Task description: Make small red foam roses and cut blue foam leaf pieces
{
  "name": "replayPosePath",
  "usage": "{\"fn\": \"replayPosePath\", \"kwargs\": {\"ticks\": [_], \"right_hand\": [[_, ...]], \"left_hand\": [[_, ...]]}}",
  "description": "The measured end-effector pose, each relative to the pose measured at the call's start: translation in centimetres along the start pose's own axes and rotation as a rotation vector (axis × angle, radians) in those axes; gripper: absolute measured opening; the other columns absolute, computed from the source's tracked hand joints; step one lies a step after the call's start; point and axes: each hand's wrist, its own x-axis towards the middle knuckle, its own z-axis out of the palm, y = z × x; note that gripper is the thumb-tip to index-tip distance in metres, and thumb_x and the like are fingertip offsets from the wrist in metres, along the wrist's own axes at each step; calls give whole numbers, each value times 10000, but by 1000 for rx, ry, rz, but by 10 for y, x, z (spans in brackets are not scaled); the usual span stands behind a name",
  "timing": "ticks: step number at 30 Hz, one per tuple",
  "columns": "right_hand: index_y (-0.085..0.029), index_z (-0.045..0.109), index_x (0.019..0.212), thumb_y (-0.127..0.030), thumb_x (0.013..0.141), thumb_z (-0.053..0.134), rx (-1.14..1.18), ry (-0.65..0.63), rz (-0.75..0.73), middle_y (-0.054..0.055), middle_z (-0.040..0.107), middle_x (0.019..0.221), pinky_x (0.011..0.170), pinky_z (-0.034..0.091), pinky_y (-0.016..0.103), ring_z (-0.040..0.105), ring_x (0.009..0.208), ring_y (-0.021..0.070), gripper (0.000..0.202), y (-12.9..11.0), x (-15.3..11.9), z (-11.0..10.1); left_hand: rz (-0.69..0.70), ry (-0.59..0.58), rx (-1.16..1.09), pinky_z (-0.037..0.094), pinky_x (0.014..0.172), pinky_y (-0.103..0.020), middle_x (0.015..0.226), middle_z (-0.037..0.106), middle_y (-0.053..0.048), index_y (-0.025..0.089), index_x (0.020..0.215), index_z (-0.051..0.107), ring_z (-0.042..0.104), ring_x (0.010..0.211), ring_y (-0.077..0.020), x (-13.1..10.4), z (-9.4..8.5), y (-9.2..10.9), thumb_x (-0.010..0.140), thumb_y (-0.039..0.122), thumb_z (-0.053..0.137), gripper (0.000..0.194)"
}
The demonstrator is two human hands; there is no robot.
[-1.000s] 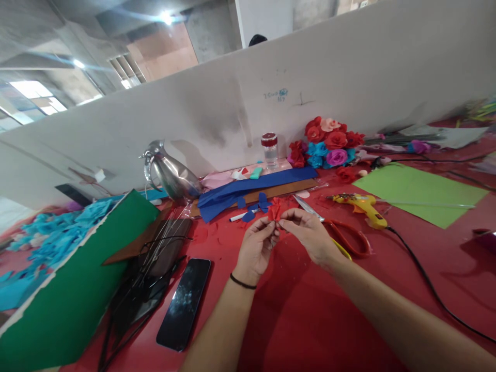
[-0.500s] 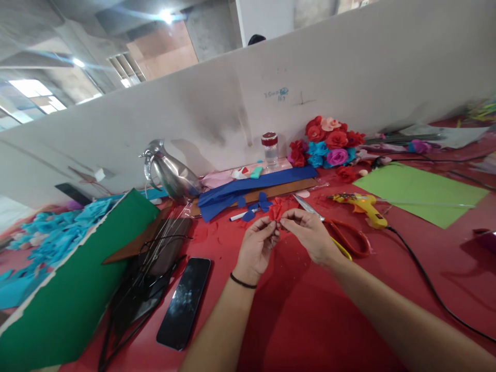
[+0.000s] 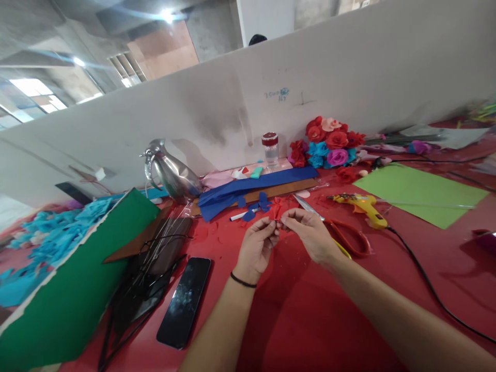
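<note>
A red paper flower (image 3: 276, 207) is held up between my two hands over the red table. The fingertips of my left hand (image 3: 256, 243) are closed on its base from the left. From the right, the thumb and fingers of my right hand (image 3: 308, 232) pinch the flower's lower edge. Just behind the flower lie small blue paper pieces (image 3: 263, 200) and a white marker (image 3: 242, 214). Red-handled scissors (image 3: 354, 237) rest beside my right hand, partly covered by it. Further right is a yellow glue gun (image 3: 360, 204).
A phone (image 3: 184, 302) and a green board (image 3: 77, 289) are on the left, with a metal jug (image 3: 170, 173) behind. Blue paper strips (image 3: 256, 186), a red-lidded jar (image 3: 270, 150) and a pile of paper roses (image 3: 335, 142) line the wall. Green paper (image 3: 422, 194) lies right.
My fingers have shifted very slightly at the base of the red paper flower. Everything else stays where it was.
</note>
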Motion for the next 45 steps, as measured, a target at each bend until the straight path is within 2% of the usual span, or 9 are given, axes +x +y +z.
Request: {"fn": "replayPosePath", "kwargs": {"ticks": [7, 11, 17, 25, 32, 34, 37, 40, 45], "right_hand": [[-193, 620, 639, -311, 638, 681, -25, 2, 8, -5, 630, 645, 668, 442, 293, 560, 647, 138, 132, 4, 1, 0], [-196, 604, 631, -301, 636, 667, -15, 34, 15, -20, 599, 625, 647, 431, 284, 527, 613, 122, 123, 5, 2, 0], [-204, 611, 696, -344, 637, 691, 24, 27, 29, -12, 615, 668, 650, 439, 292, 539, 630, 129, 172, 5, 2, 1], [-219, 553, 687, -315, 680, 645, -177, 89, -128, -23, 566, 652, 605, 416, 280, 506, 609, 131, 132, 5, 0, -2], [-223, 555, 720, -319, 733, 616, -439, 81, -188, 14, 609, 705, 606, 447, 309, 544, 615, 158, 115, 3, -9, 2], [-228, 539, 730, -298, 742, 604, -543, 138, -282, 17, 598, 720, 607, 450, 312, 542, 624, 162, 96, 5, -9, 2], [-240, 558, 781, -224, 746, 594, -808, 222, -563, 37, 585, 815, 696, 462, 341, 557, 758, 201, 53, 6, -9, 0], [-245, 613, 856, -179, 786, 573, -1038, 223, -772, 61, 572, 891, 772, 457, 373, 546, 861, 231, 105, 6, -10, -3], [-251, 661, 966, -191, 810, 573, -1171, 192, -844, 69, 559, 914, 797, 443, 396, 530, 910, 250, 188, 7, -10, -6]], "left_hand": [[16, 27, 24, 395, 527, -162, 660, 645, -8, 122, 679, 647, 535, 543, -43, -1, 1, -1, 566, 144, 803, 194], [17, 55, 1, 400, 526, -173, 652, 642, 10, 133, 730, 650, 550, 530, -50, -1, 2, -1, 529, 129, 814, 260], [30, 36, 10, 398, 527, -170, 655, 634, 20, 138, 766, 640, 554, 530, -45, 0, 0, -1, 545, 139, 814, 281], [57, 63, 20, 382, 514, -173, 624, 623, 21, 138, 744, 642, 540, 524, -50, 0, 1, -1, 518, 158, 816, 286], [140, 122, 91, 419, 589, -195, 655, 628, 20, 148, 750, 653, 544, 564, -60, -2, 4, -6, 552, 177, 795, 245], [162, 137, 124, 422, 601, -204, 659, 627, 20, 149, 758, 663, 540, 569, -64, -3, 5, -8, 568, 186, 784, 228], [215, 155, 204, 414, 605, -209, 666, 628, 14, 149, 764, 685, 531, 585, -72, -4, 6, -10, 606, 172, 753, 173], [296, 169, 318, 412, 617, -215, 701, 654, -6, 154, 764, 710, 535, 616, -89, -6, 7, -10, 659, 122, 696, 110], [456, 207, 574, 431, 706, -237, 775, 705, -35, 188, 756, 738, 591, 699, -133, -7, 6, -9, 678, 5, 614, 234]]}}
